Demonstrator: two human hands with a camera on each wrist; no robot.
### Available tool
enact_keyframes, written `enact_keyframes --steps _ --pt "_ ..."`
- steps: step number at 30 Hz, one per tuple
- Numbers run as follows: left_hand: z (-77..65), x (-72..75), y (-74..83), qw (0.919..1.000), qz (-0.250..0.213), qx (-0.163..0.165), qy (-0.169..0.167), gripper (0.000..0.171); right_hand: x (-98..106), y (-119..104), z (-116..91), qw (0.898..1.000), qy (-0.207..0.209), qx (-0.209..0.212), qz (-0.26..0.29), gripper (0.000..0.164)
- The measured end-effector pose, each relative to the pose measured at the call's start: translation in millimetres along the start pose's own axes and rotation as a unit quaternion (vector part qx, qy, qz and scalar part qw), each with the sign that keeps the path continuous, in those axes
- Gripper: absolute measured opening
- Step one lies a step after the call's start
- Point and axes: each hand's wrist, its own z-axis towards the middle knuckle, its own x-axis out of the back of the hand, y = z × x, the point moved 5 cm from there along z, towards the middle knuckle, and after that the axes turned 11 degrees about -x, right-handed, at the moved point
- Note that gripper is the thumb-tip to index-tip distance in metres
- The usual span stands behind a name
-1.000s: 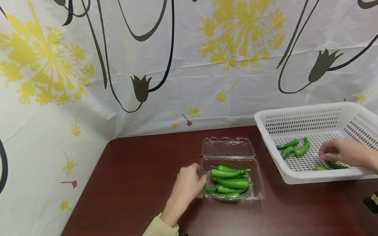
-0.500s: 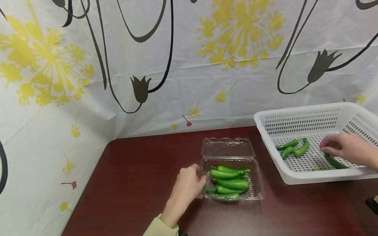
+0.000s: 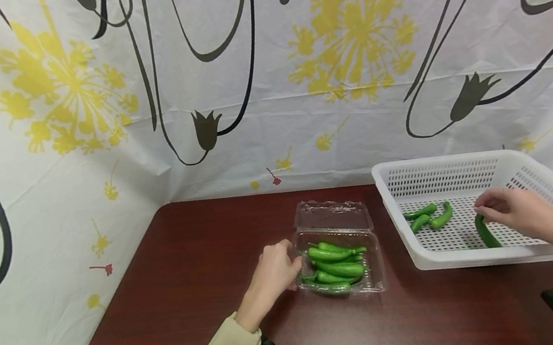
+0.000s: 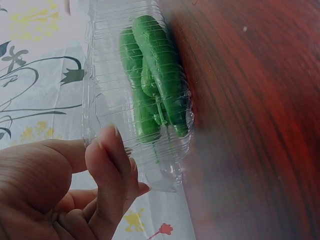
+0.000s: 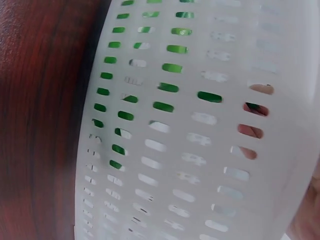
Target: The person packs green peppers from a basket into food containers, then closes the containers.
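My left hand (image 3: 270, 271) pinches the left rim of a clear plastic clamshell box (image 3: 377, 281), whose lid (image 3: 332, 215) lies folded back. Several green chili peppers (image 3: 337, 269) lie in the box; the left wrist view shows them through its ridged wall, beside the thumb and fingers. Inside a white plastic basket, my right hand (image 3: 527, 215) pinches one end of a dark green chili pepper (image 3: 486, 233), which hangs tilted from the fingertips. In the right wrist view, the basket's slotted wall (image 5: 165, 145) hides most of this hand and pepper.
Several other green peppers (image 3: 429, 217) lie in the left part of the white basket (image 3: 473, 257), on its mesh floor. The box and basket stand on a dark red-brown wooden table (image 3: 190, 275). A patterned white sheet (image 3: 245, 84) hangs behind and at the left.
My right hand has moved slightly right and up in the basket, and the pepper it pinches now stands more upright. The left hand and the box have stayed still.
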Motion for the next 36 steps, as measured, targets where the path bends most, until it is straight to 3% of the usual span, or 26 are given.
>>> enact_keyframes --steps 17,27,36 --pt "0.5 -0.2 0.1 1.0 0.001 -0.001 -0.001 0.035 12.4 6.2 -8.0 0.994 0.009 -0.059 0.087 0.01" --pt "0.0 0.2 0.6 1.0 0.0 0.0 0.0 0.034 12.9 5.7 -11.6 0.991 0.011 -0.064 0.12 0.012" --pt "-0.3 0.7 0.9 1.0 -0.002 -0.001 0.003 0.033 13.8 2.6 -16.7 0.981 0.005 -0.073 0.181 0.015"
